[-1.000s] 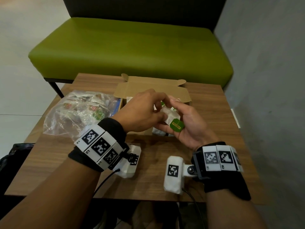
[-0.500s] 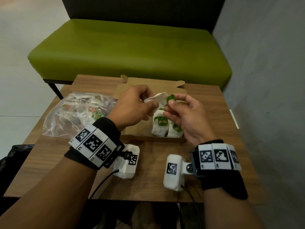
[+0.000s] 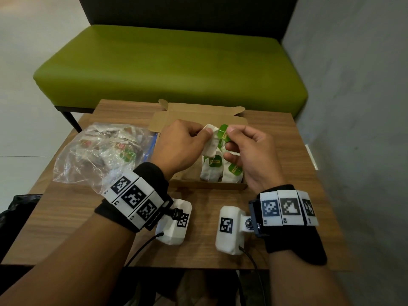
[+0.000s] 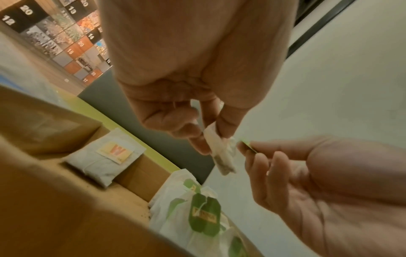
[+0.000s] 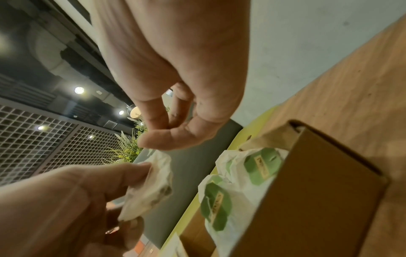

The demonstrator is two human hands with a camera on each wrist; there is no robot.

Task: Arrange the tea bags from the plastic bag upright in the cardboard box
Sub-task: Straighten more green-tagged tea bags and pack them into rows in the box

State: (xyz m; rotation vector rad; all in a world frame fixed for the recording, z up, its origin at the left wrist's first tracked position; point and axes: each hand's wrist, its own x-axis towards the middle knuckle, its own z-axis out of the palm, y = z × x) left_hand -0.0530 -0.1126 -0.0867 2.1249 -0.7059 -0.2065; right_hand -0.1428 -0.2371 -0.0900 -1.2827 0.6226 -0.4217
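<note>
Head view: tea bag held over the box

Above the open cardboard box (image 3: 207,186), the left hand (image 3: 181,146) pinched a white tea bag (image 3: 212,142) between thumb and fingers. The right hand (image 3: 251,155) pinched its green tag (image 3: 223,134) just beside it. Two tea bags (image 3: 212,171) stood upright in the box. The plastic bag (image 3: 99,155) lay left of the box on the wooden table (image 3: 287,173).

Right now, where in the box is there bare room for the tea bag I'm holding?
Bare floor shows in the cardboard box left of the two green-tagged tea bags, toward the plastic bag. The right end is crowded. A yellow-tagged bag lies at the far side.
</note>
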